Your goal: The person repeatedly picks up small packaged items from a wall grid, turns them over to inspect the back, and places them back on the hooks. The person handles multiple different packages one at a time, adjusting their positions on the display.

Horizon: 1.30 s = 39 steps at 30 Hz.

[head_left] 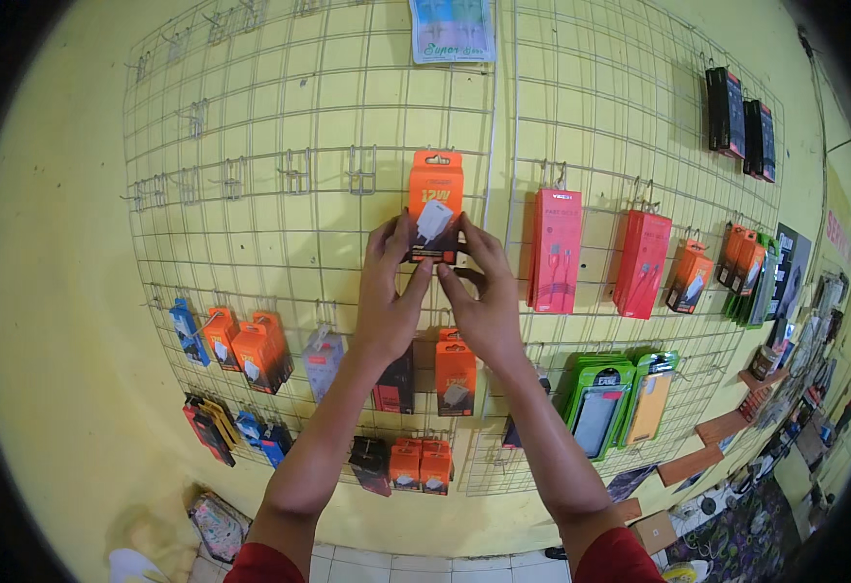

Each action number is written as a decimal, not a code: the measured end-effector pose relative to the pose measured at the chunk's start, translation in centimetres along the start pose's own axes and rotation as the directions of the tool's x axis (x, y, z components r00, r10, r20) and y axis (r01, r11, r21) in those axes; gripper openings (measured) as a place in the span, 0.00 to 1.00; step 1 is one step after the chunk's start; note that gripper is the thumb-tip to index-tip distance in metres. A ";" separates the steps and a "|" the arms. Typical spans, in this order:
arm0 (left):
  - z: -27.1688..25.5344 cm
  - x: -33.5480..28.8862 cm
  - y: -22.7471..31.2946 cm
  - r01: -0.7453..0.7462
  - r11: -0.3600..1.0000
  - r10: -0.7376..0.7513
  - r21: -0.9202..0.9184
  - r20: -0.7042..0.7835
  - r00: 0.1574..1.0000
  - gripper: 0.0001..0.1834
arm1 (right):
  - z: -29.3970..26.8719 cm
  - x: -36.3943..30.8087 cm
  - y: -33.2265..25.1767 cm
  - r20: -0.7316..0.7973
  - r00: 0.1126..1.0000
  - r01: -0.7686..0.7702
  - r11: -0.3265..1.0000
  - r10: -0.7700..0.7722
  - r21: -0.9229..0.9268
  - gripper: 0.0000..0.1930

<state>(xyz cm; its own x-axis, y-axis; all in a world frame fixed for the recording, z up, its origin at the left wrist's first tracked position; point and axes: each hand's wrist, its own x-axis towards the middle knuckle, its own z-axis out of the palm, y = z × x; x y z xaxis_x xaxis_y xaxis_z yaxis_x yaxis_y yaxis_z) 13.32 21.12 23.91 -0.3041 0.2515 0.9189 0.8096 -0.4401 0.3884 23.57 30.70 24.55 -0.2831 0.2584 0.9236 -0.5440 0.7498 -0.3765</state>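
Observation:
An orange and black charger box with a white plug adapter pictured on it stands upright at chest height. The fingers of my left hand grip its lower left side, while my right hand grips the lower right, thumbs close together at the bottom edge. The box's top tab with the hang slot is in front of the wire grid; whether a hook passes through it I cannot tell. Below my right hand hangs another orange charger box, partly covered by the hand.
To the right hang red cable boxes, small orange boxes and green phone-case packs. More orange boxes hang at the lower left. Bare hooks stick out on the left grid. Wooden shelves jut out at the lower right.

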 end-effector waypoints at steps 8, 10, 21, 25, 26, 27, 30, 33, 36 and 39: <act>1.2 1.4 -0.5 0.183 0.979 -0.187 0.092 0.030 0.982 0.32 | 0.4 0.6 2.1 0.015 0.997 -0.068 0.967 0.073 -0.247 0.35; 1.2 1.1 -1.6 0.145 0.977 -0.146 0.159 -0.010 0.989 0.32 | 0.8 0.4 2.1 0.016 1.000 -0.020 0.972 0.025 -0.235 0.35; 9.2 -10.1 9.7 0.141 0.986 -0.129 -0.089 0.132 0.983 0.32 | -13.6 -9.0 -6.3 0.073 0.951 -0.284 0.943 0.300 -0.176 0.28; 15.0 -10.8 13.4 0.404 0.841 -0.178 -0.360 0.521 0.835 0.27 | -24.6 -10.2 -6.5 -0.117 0.938 -0.346 0.906 0.327 -0.242 0.22; 16.6 -10.6 13.5 0.363 0.863 -0.131 -0.353 0.537 0.834 0.27 | -27.0 -10.0 -6.4 -0.178 0.893 -0.441 0.882 0.414 -0.163 0.21; 18.2 -10.2 14.0 0.336 0.893 -0.123 -0.300 0.555 0.823 0.28 | -29.5 -9.8 -5.3 -0.201 0.891 -0.445 0.871 0.407 -0.208 0.21; 24.1 -9.0 14.1 0.316 0.926 -0.144 -0.208 0.580 0.802 0.31 | -34.5 -9.0 -2.3 -0.250 0.897 -0.422 0.876 0.365 -0.233 0.21; 32.0 -6.9 11.8 0.227 0.965 -0.153 -0.132 0.422 0.893 0.33 | -38.5 -7.5 2.5 -0.285 0.916 -0.369 0.870 0.281 -0.328 0.22; 37.9 -4.8 9.9 0.143 0.988 -0.124 -0.059 0.259 0.958 0.32 | -41.1 -4.7 7.3 -0.251 0.948 -0.288 0.867 0.197 -0.407 0.23; 40.8 -3.7 10.6 0.141 0.987 -0.123 -0.075 0.209 0.970 0.28 | -42.0 -3.7 9.0 -0.208 0.956 -0.273 0.883 0.205 -0.381 0.23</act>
<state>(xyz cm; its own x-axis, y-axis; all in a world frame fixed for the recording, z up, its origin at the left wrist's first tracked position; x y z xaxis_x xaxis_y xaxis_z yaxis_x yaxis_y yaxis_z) 43.47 50.67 21.78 -0.2897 0.4785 0.8289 0.7185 -0.4634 0.5186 52.89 62.01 20.76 -0.2182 0.5279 0.8208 -0.1025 0.8240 -0.5572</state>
